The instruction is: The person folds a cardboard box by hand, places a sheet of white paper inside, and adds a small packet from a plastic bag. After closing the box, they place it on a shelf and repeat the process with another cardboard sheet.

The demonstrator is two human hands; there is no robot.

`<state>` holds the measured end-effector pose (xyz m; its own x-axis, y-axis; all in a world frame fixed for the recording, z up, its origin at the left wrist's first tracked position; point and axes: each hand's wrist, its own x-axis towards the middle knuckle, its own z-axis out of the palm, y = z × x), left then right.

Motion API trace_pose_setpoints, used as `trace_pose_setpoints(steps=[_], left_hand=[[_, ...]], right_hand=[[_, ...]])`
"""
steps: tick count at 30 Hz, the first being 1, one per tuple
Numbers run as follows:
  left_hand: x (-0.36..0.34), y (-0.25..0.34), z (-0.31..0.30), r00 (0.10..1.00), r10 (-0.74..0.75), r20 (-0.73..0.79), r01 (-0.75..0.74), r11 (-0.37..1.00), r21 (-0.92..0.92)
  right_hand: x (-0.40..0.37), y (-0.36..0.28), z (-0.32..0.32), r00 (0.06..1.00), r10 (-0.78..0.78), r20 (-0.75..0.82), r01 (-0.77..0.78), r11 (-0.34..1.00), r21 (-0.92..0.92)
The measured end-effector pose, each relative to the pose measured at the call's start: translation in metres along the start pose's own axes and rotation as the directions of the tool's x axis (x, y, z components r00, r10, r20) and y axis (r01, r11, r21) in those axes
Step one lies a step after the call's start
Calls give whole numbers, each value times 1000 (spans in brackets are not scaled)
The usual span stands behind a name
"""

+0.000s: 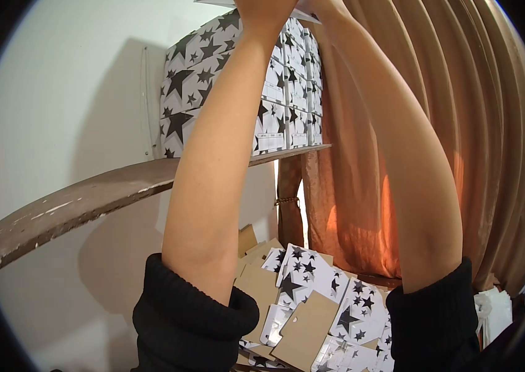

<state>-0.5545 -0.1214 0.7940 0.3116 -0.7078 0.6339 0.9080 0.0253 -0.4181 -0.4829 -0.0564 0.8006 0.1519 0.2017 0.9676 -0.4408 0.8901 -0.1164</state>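
Note:
Both my arms reach up to the top edge of the view. My left hand (267, 8) is cut off at the wrist area, and its fingers are out of sight. Beside it, my right hand (327, 7) is also mostly cut off, with its fingers hidden. A flat white piece (308, 15) shows between the hands and to the left of them; its full shape is out of view. Just below the hands stands a stack of white boxes with black stars (179, 84), several high, on a brown shelf (83, 195). Whether the hands grip the white piece cannot be made out.
Below lies a heap of flat, star-printed and brown cardboard pieces (306, 319). A brown curtain (479, 124) hangs at the right, near the stack. The shelf runs along a pale wall (45, 93) at the left. White bags or sheets (495, 313) sit at lower right.

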Motion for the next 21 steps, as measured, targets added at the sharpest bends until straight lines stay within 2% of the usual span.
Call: trace_pose_setpoints(steps=[1,2,3,6,8,9,11,12,13,15,16,17,19,20,21], left_hand=[[2,2,3,998,-33,-49,33,999,-6],[5,2,5,999,-31,-15,31,999,-22],[8,-4,11,999,-32,-23,31,999,-28],[7,-22,20,999,3,-54,-2,1000,26],[6,-27,17,997,-50,60,56,993,-106],[3,-31,19,997,-48,61,54,993,-109],[-3,-41,20,978,16,207,-21,1000,19],[-1,-37,27,973,-19,230,39,996,-86],[-2,-36,28,974,-14,225,34,996,-82],[-8,-36,28,964,183,192,-185,983,-4],[-14,-29,21,957,111,268,-126,991,39],[-15,-16,8,957,115,265,-131,990,44],[-19,-3,-11,905,-47,423,-141,905,402],[-23,-6,-18,801,-146,581,-342,684,644],[-29,-10,-20,798,-145,585,-346,684,642]], right_hand=[[6,-2,3,998,58,6,-57,998,-37],[10,-4,10,988,67,-142,-85,988,-126],[12,-7,8,988,58,-144,-77,988,-132],[19,-19,-2,990,137,28,-131,977,-167],[20,-30,-11,970,199,139,-171,967,-189],[21,-34,-14,954,229,192,-191,961,-200],[23,-44,-13,909,281,309,-218,950,-224],[28,-27,9,989,64,135,-53,995,-85],[39,-14,14,989,57,138,-46,996,-80],[43,-12,18,998,-17,61,34,959,-281],[50,-7,25,984,-170,52,177,923,-341],[47,-11,28,983,-174,53,182,924,-336],[27,-20,31,937,-300,-180,238,923,-302],[18,-24,30,879,-449,-160,371,855,-362],[20,-17,35,880,-446,-163,367,857,-362]])
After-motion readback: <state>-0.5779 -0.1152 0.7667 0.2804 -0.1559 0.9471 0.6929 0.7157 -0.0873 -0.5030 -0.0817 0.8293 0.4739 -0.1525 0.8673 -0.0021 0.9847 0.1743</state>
